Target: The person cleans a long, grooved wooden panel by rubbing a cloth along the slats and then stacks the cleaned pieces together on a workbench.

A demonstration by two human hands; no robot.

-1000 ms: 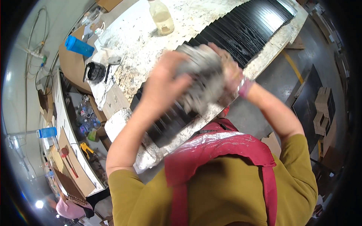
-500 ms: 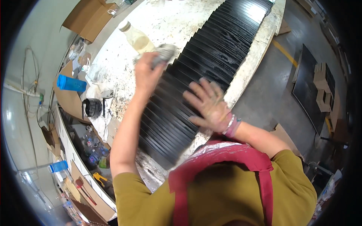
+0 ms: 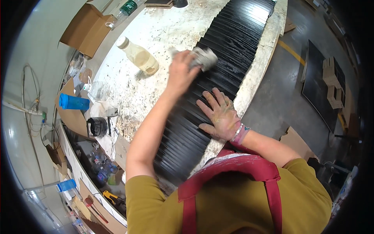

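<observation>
A long row of overlapping black strips (image 3: pixel 230 43) runs diagonally over the paint-stained table (image 3: pixel 171 23); its far part has a wet shine. My left hand (image 3: pixel 182 72) grips a crumpled greyish-white rag (image 3: pixel 205 58) at the left edge of the strips, partly over them. The rag and fingers are slightly blurred. My right hand (image 3: pixel 223 117) lies on the strips nearer to me, fingers spread and holding nothing, with coloured stains on its back. Left of the rag, a clear bottle (image 3: pixel 138 55) with a white cap and some pale liquid lies tilted or stands leaning in view; I cannot tell which.
At left are a blue bottle (image 3: pixel 74 102), a black roll (image 3: pixel 97 126) and an open cardboard box (image 3: pixel 86 29). Beneath, a shelf holds plastic bottles and a yellow tool (image 3: pixel 112 197). On the floor at right, a dark panel (image 3: pixel 317 85) bears cardboard pieces (image 3: pixel 334 82).
My left hand has swept the rag rightward from beside the bottle onto the black strips. My right hand has stayed near its place, now resting with less blur. The view has shifted slightly.
</observation>
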